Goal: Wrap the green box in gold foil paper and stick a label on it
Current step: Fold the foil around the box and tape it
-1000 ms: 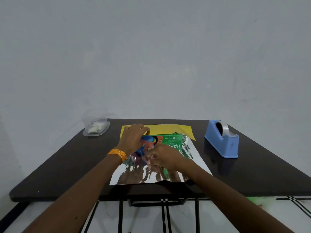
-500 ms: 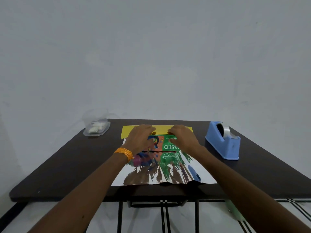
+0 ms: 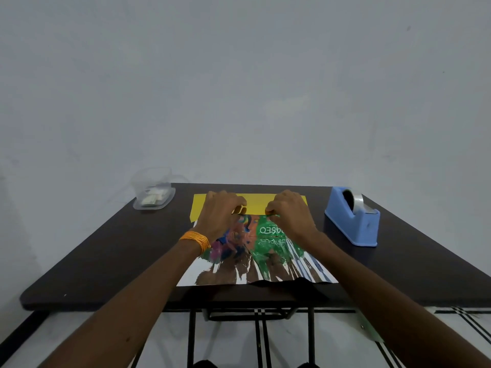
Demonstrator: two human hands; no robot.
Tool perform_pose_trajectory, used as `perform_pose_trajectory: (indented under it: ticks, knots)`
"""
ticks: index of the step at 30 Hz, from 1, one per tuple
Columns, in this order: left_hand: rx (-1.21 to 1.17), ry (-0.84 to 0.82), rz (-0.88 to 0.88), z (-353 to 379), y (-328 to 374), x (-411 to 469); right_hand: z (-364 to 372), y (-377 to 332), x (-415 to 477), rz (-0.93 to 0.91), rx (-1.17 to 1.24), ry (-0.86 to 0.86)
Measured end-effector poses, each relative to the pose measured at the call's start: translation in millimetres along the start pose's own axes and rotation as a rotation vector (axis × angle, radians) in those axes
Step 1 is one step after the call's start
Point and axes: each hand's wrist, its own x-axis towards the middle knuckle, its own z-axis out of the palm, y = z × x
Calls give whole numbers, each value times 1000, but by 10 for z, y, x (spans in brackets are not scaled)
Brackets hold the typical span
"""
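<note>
Head: left hand point(image 3: 220, 216), right hand point(image 3: 291, 216) grip box point(image 3: 265, 231) edge.

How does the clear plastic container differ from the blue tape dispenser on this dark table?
The clear plastic container is see-through and sits at the far left corner of the dark table; the blue tape dispenser is opaque and stands on the right side. The container holds small pale items, too small to identify; the dispenser carries a tape roll. Shared: both rest on that table, untouched.
</note>
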Motion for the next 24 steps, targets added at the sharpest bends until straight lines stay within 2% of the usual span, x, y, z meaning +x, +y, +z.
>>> perform_pose_trajectory:
  ticks: [4,9,12,17,20,22,24]
  knots:
    - [32,8,22,16,-8,-12,14,-20,-28,-6,7,0]
    - [-111,42,37,-2,123,-11,66,-23,-69,7,-15,29]
    - [-51,-4,77,50,202,45,90,-11,-75,14,11,35]
    - [-9,-33,72,111,127,57,81,18,-128,38,86,-52]
    - [-27,-25,63,111,138,64,44,40,-181,201,349,59]
    - [-45,-26,43,126,113,72,8,40,-191,420,504,184]
    - [-61,-19,35,145,96,80,14,113,-197,668,567,211]
